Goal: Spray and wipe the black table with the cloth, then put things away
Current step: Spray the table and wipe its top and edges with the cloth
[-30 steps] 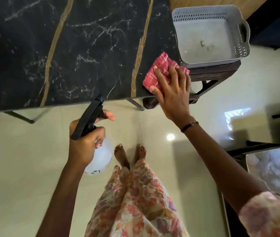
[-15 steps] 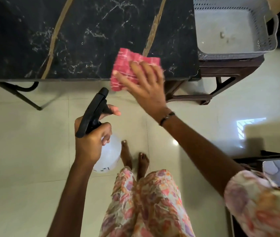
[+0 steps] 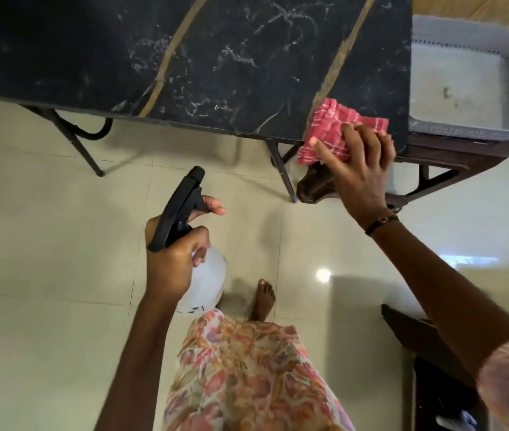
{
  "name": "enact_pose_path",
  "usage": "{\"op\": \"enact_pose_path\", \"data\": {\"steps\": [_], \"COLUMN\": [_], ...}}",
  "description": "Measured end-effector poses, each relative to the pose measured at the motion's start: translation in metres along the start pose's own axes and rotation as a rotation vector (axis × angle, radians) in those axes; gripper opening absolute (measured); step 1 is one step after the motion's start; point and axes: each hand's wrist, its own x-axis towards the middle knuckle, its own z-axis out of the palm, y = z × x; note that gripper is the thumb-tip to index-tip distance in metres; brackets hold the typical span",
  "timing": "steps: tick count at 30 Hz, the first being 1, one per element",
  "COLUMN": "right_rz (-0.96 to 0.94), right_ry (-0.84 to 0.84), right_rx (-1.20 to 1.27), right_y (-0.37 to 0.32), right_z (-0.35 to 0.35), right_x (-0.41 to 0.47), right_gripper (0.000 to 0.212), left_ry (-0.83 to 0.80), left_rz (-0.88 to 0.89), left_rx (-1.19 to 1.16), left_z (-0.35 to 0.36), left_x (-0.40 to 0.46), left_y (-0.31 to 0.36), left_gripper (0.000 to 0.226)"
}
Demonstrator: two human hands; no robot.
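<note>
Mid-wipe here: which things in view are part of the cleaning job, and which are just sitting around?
In the job:
- black table
- red cloth, pressed at the table's near corner by the right hand
- spray bottle, held by the left hand

Just around:
- grey basket, possibly for putting things away
- brown stool under it

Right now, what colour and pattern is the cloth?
Pink-red with thin pale check lines, the cloth shows best in the head view.

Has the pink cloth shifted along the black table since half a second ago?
Yes. The pink cloth under the right hand has slid right along the black table front edge, from left of the right-hand gold stripe to past it, toward the grey basket.
</note>
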Motion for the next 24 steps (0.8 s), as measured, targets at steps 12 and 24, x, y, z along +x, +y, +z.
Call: {"op": "enact_pose_path", "data": {"steps": [12,24], "right_rz": [-0.123,-0.043], "right_ry": [0.101,0.094], "right_rx": [0.168,0.04], "right_y": [-0.269,-0.234], "right_z": [-0.004,-0.005], "right_x": [0.155,0.126], "right_gripper": [0.077,0.051], "left_ry": [0.145,0.276], "left_rz": [-0.031,-0.101], "left_rx": [0.018,-0.048], "left_z": [-0.081,-0.205], "left_x": [0.023,0.053], "left_y": [-0.001,0.0], "left_gripper": [0.03,0.038]}}
